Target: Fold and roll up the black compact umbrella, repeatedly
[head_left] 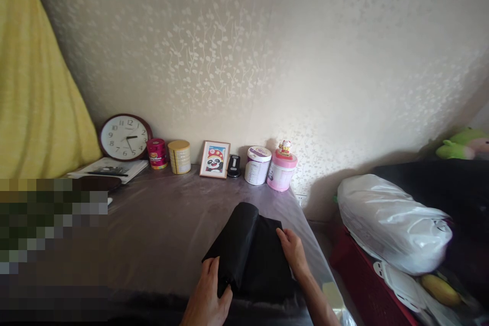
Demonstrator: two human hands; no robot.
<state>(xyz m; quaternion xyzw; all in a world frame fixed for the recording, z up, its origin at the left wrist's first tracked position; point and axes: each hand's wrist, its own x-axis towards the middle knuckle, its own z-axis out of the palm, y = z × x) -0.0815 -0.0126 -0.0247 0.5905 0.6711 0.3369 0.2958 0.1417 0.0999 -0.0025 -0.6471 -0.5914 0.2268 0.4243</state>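
Observation:
A black cloth (269, 260) lies near the front right of the covered table, its left part rounded into a thick tube (240, 244) and its right part flat. My left hand (209, 293) is closed on the near end of the tube, thumb and fingers on either side of a small dark opening. Whether something sits inside the tube cannot be told. At the cloth's right edge, near the far corner, my right hand (293, 250) pinches the fabric between thumb and fingers.
Along the wall on the table (164, 229) stand a round clock (125, 137), several tins and tubs, a framed panda picture (215, 160) and a lucky cat figurine (284, 148). Right of the table, a stuffed white plastic bag (393, 221) rests over a red box (367, 275).

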